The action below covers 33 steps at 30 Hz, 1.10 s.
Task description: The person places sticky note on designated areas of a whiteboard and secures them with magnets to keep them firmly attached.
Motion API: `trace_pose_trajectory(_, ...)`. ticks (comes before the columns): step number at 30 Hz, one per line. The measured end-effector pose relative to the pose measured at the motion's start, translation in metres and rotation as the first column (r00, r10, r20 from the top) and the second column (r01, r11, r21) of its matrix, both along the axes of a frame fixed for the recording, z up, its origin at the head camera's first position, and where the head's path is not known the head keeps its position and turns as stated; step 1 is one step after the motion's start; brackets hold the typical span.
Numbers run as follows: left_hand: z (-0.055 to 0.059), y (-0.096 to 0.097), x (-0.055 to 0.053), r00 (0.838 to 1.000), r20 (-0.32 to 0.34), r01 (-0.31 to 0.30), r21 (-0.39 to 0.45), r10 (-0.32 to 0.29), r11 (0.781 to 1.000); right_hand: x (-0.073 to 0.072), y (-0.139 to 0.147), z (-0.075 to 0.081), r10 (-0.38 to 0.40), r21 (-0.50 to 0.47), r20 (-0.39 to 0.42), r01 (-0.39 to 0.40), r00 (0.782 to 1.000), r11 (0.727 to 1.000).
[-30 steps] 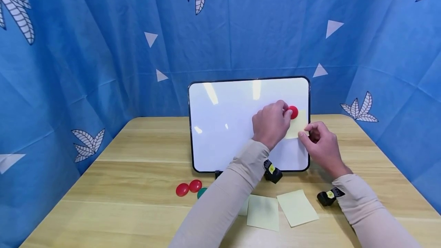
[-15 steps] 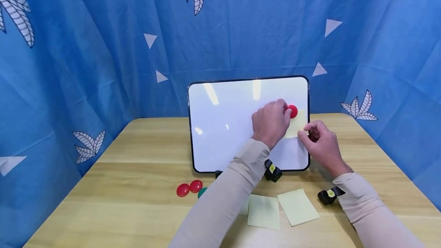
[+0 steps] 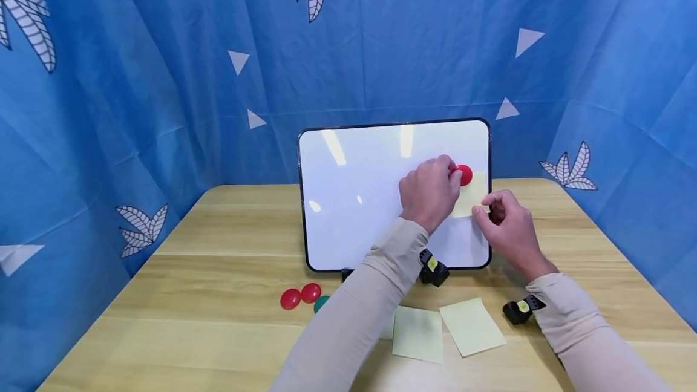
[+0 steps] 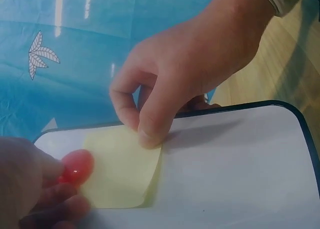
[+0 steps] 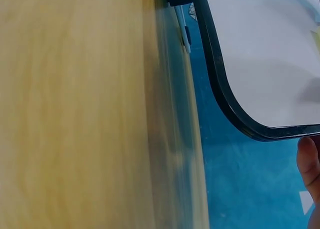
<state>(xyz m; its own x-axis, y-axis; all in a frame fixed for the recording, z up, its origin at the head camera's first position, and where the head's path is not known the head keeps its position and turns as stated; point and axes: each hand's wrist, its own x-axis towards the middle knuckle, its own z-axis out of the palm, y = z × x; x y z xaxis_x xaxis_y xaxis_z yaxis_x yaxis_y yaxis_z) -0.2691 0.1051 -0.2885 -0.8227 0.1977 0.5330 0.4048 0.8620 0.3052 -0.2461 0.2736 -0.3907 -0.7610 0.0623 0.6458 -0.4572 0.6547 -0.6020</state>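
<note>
A white board (image 3: 354,210) with a dark rim stands on the table. Against its right part lies a pale yellow sticky note (image 3: 469,201). My left hand (image 3: 429,193) holds a round red magnet (image 3: 464,175) at the note's upper left edge. The note's lower right corner is pinched between thumb and finger of my right hand (image 3: 509,228), by the board's right rim. In the left wrist view the magnet (image 4: 78,167) overlaps the note (image 4: 120,174), which curls slightly along one side. Only a few right-hand fingers (image 5: 308,161) show in the right wrist view.
Two red magnets (image 3: 290,299) and a green one (image 3: 320,303), partly behind my left sleeve, lie on the wooden table (image 3: 179,319). Three more sticky notes (image 3: 418,334) lie in front of the board, one mostly covered. A blue curtain (image 3: 414,71) hangs behind.
</note>
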Motion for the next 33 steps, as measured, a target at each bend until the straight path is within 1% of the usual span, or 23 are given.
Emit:
trace_pose_trajectory(10,0.002,-0.005,-0.001,1.000,0.005,0.005,0.056,-0.005,0.998,-0.003,-0.003,0.001,0.004,0.011,-0.031,-0.004,1.000,1.000)
trace_pose_trajectory(16,0.002,-0.010,0.001,0.999,0.042,0.030,0.096,-0.034,0.995,-0.004,-0.004,0.000,0.004,0.016,-0.039,-0.003,0.999,1.000)
trace_pose_trajectory(21,0.001,-0.017,0.005,0.997,0.045,0.050,0.098,-0.055,0.994,-0.001,-0.002,0.001,0.003,0.059,-0.020,-0.002,1.000,0.998)
trace_pose_trajectory(25,-0.002,-0.025,0.009,0.994,0.043,0.091,0.093,-0.096,0.991,0.002,0.002,0.005,-0.004,0.122,0.018,0.001,1.000,0.993)
trace_pose_trajectory(29,-0.008,-0.035,0.013,0.991,0.039,0.124,0.073,-0.127,0.990,0.002,0.004,0.007,-0.010,0.157,0.040,0.003,0.999,0.988)
trace_pose_trajectory(33,-0.014,-0.047,0.020,0.983,0.093,0.151,0.066,-0.157,0.986,0.002,0.003,0.008,-0.015,0.169,0.039,0.008,0.999,0.986)
